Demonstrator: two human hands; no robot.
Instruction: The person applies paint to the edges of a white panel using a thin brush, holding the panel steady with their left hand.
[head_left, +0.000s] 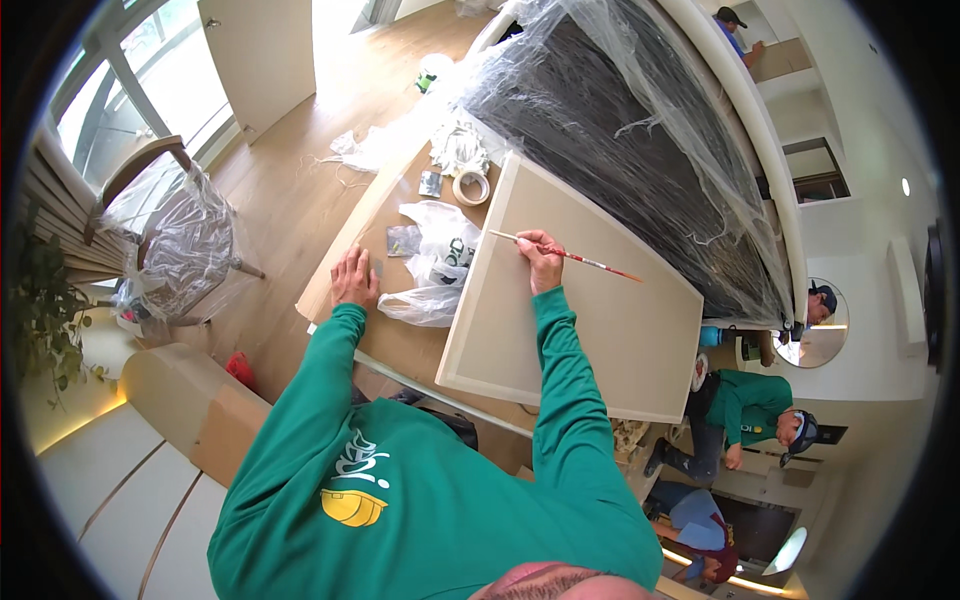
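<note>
My right hand [541, 260] grips a thin paintbrush [590, 262] with a reddish handle, its tip pointing left over the upper part of a large beige panel [590, 330]. The panel lies flat on a cardboard-covered work surface [400, 345]. My left hand [354, 279] rests flat, fingers spread, on that cardboard at the panel's left, close to a crumpled white plastic bag [435, 265]. Both arms wear green long sleeves.
A roll of tape [471, 187], small tins [431, 183] and rags lie beyond the bag. A big dark object wrapped in clear plastic [620, 130] stands behind the panel. A plastic-covered chair [175, 240] is on the left. Other people work at the right [745, 410].
</note>
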